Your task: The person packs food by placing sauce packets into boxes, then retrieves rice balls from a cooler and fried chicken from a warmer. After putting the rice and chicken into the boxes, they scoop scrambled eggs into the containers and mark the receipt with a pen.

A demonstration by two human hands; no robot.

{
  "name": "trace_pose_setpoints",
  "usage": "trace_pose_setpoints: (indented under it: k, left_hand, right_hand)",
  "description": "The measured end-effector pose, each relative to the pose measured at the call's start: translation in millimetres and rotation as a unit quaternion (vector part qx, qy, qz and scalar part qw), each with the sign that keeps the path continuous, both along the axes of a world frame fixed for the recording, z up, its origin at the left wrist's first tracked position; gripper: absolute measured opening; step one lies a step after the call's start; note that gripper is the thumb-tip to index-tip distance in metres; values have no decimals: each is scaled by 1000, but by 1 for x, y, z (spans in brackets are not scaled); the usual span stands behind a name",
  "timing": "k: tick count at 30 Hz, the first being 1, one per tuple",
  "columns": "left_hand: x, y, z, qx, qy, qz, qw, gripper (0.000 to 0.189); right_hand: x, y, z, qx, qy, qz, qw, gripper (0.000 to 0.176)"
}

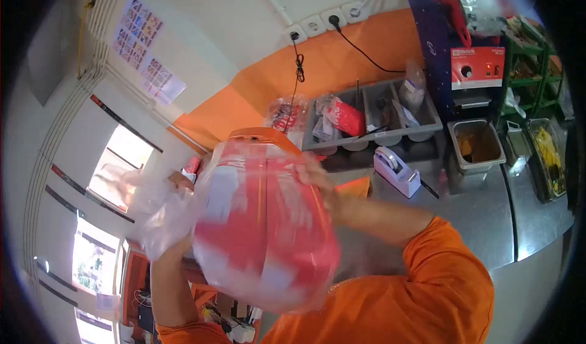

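Observation:
A clear plastic bag (162,222) with red-and-white printed boxes (268,222) inside is tilted up in front of my chest, blurred by motion. My left hand (178,244) is at the bag's gathered loose end on the left, its fingers mostly hidden behind the crumpled plastic. From the right, my right hand (320,182) presses on the upper side of the bag, fingers curled over its edge. Just behind the bag's top shows an orange rounded object (262,135).
Right of the bag, a white tape dispenser (397,172) stands on the steel counter (467,222). Behind it is a grey divided bin (390,137) with red packets. A cup sealing machine (476,69), a metal container (476,145) and a tray of yellow food (547,155) stand farther right.

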State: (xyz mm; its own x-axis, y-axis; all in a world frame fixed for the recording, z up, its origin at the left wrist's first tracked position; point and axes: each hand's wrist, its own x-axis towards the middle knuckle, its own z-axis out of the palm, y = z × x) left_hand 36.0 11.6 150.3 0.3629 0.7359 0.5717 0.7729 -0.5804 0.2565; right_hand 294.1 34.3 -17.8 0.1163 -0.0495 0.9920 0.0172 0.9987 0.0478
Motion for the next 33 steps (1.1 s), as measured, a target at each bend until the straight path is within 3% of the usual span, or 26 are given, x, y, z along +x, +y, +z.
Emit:
trace_pose_setpoints:
  k: [1,2,3,5,6,8,9,10,11,12,13,14,15,16,19,21,23,25,27,28,30,33]
  left_hand:
    - [3,2,-5,82,89,-23,992,32]
    - [7,4,-10,161,176,-46,970,32]
    - [13,4,-13,188,237,-48,952,33]
    - [31,2,-14,195,332,-39,922,38]
    - [36,1,-14,169,368,-26,914,42]
    - [15,9,-44,93,280,6,956,44]
    - [3,11,-56,16,225,19,974,43]
    - [-18,14,-74,-62,150,6,987,43]
    - [-38,18,-92,-132,68,-1,989,43]
    - [-60,14,-107,-236,-8,39,971,42]
    - [-74,9,-121,-337,-85,77,934,40]
    - [-77,2,-137,-344,-150,127,918,38]
    - [-76,-5,-152,-349,-213,176,895,36]
    - [-74,-10,-167,-350,-274,224,867,34]
    - [-66,-16,-226,-245,-329,256,875,33]
    - [-46,-12,-250,-286,-455,250,805,36]
    - [-35,-8,-279,-304,-410,233,827,35]
    - [-13,-6,-317,-237,-309,231,892,33]
    - [5,-10,-310,-241,-44,188,951,32]
    - [18,-11,-297,-236,90,159,955,31]
    - [43,-19,-269,-278,-44,101,954,30]
    - [35,-16,-258,-373,-117,-3,920,31]
  right_hand:
    - [-13,-15,-12,-118,25,165,979,77]
    - [-28,-33,-26,-231,51,324,916,76]
    - [-40,-48,-39,-334,75,470,814,74]
    - [-38,-44,-61,-488,36,592,641,71]
    - [-25,-27,-88,-550,-24,584,597,69]
    - [13,15,-124,-656,-151,547,497,66]
    - [31,34,-120,-710,-127,367,587,50]
    - [67,59,-116,-672,-121,316,658,40]
    - [102,91,-130,-614,-146,42,775,30]
    - [130,84,-81,-689,-39,34,722,25]
    - [153,100,-69,-682,-27,-120,721,23]
    - [183,127,-95,-542,-91,-320,771,23]
    - [200,135,-97,-527,-191,-392,730,20]
    - [209,140,-108,-496,-250,-393,733,20]
    - [214,155,-129,-434,-380,-399,713,18]
    - [208,160,-130,-449,-413,-414,676,16]
    - [207,166,-129,-459,-457,-433,627,13]
    - [205,163,-118,-445,-491,-457,594,11]
    - [200,153,-92,-406,-515,-483,581,10]
    - [195,150,-81,-384,-524,-509,564,12]
    - [184,143,-58,-338,-542,-558,530,15]
    - [169,118,-17,-288,-512,-611,531,12]
